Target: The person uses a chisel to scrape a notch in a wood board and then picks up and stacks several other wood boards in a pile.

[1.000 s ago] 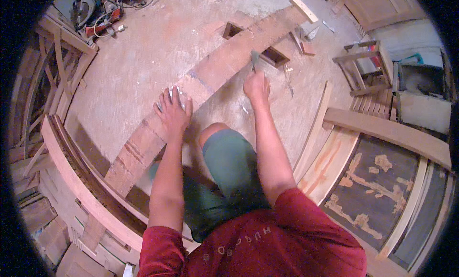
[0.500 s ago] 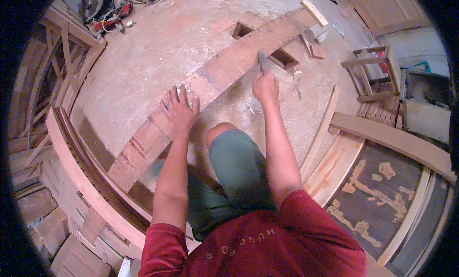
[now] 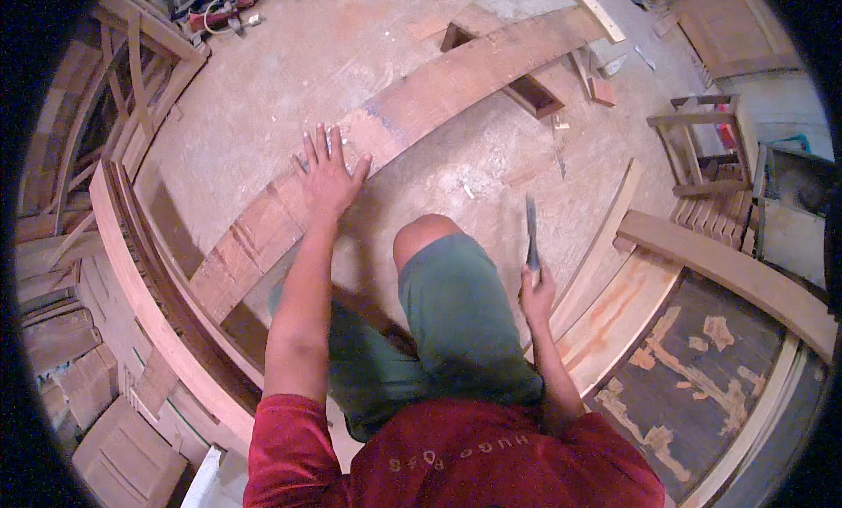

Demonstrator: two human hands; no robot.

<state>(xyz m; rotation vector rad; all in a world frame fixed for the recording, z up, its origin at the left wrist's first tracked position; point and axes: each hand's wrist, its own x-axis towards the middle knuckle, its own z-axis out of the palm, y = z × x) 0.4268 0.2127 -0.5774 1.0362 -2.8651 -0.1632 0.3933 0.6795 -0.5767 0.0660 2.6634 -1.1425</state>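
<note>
A long weathered plank [image 3: 438, 96] runs diagonally from lower left to upper right, raised off the floor. My left hand [image 3: 331, 182] lies on it with the fingers spread, next to a whitish patch. My right hand [image 3: 538, 293] is closed around the handle of a putty knife [image 3: 531, 227]. Its thin dark blade points away from me and appears nearly edge-on. This hand is beside my right knee, well apart from the plank.
Hollow wooden box pieces [image 3: 533, 96] sit beneath the plank's far half. A pale wood strip [image 3: 600, 18] crosses its far end. To my right are a patched dark panel [image 3: 693, 368], a curved beam [image 3: 728, 267] and a small wooden frame [image 3: 702, 144]. Curved rails [image 3: 167, 315] stand left.
My right hand has drawn the putty knife back from the plank's near edge toward my right knee. The left hand stays on the plank. The view has shifted slightly.
</note>
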